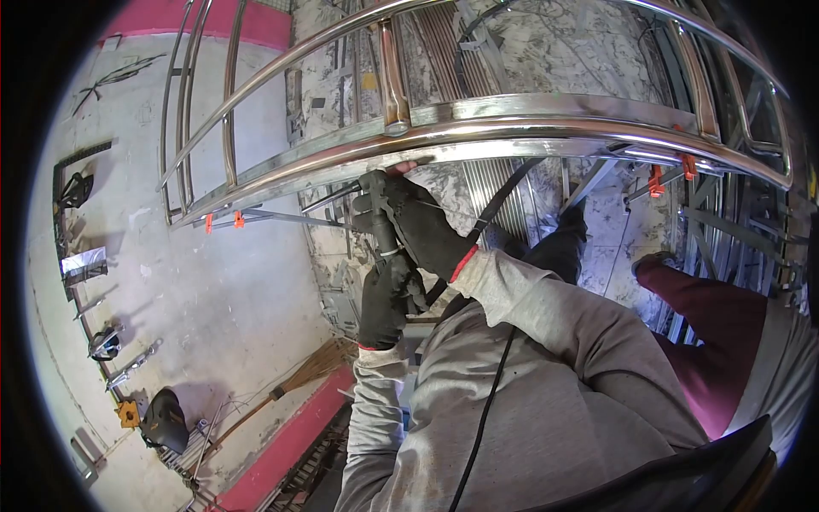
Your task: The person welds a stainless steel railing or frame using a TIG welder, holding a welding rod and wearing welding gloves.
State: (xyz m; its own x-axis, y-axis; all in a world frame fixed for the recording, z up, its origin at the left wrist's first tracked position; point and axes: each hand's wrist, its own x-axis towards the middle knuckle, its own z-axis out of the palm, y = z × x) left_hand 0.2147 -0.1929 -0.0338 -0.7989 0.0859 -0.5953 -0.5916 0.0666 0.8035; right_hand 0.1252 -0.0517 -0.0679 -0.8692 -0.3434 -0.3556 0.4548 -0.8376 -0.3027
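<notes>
a shiny metal frame (478, 131) spans the view. near its closer rail, the gloved left hand (386, 303) grips a dark tool (383, 224); the right hand (420, 224) lies against it, its grip unclear. orange clamps (655, 181) sit along the frame.

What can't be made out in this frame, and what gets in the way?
- Tool, head view: part of its grip is covered by the gloved left hand and right hand.
- Metal railing, head view: part of its far rail is cut off by the top edge.
- Other person, head view: upper body cut off at the right.
- Small wall items, head view: too small to identify.
</notes>
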